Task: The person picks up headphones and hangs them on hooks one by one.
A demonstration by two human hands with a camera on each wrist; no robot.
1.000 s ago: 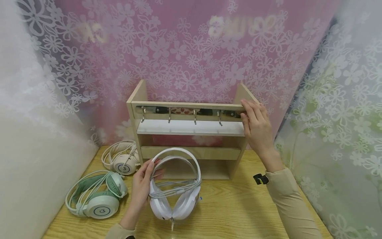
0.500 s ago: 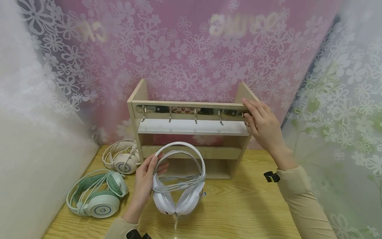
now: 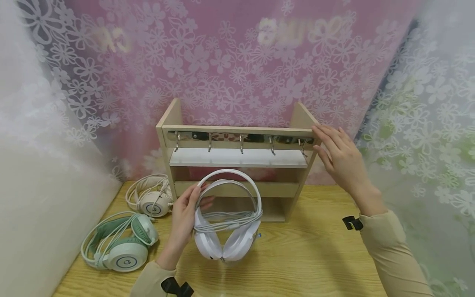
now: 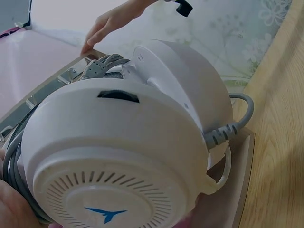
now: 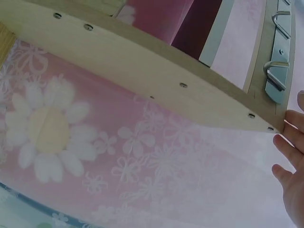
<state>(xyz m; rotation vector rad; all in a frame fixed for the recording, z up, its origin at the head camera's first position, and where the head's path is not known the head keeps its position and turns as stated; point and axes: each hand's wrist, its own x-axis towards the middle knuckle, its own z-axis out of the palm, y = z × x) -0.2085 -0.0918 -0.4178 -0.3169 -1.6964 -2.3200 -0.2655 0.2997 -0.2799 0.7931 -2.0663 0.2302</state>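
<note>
My left hand [image 3: 185, 212] grips the headband of white headphones [image 3: 208, 245] on its left side, holding them up in front of the wooden rack [image 3: 237, 189]. A grey cable is wound across the headphones, and in the left wrist view an ear cup [image 4: 114, 142] with a blue bird-like mark fills the middle. My right hand [image 3: 341, 161] rests its fingertips on the rack's upper right corner, its fingers fairly straight. Along the rack's top bar runs a metal strip with several hooks [image 3: 241, 144], all bare. The right wrist view shows fingers [image 5: 289, 147] at the side panel's end.
On the wooden table [image 3: 297, 264] at left lie green-and-white headphones [image 3: 126, 255], with cream headphones [image 3: 154, 204] behind them, close beside the rack. A pink flowered curtain [image 3: 230, 62] hangs behind; pale sheets flank both sides.
My left hand has carried the white headphones slightly up and to the right. My right hand has slid right from the bar's end to the rack's corner, uncovering the rightmost hook.
</note>
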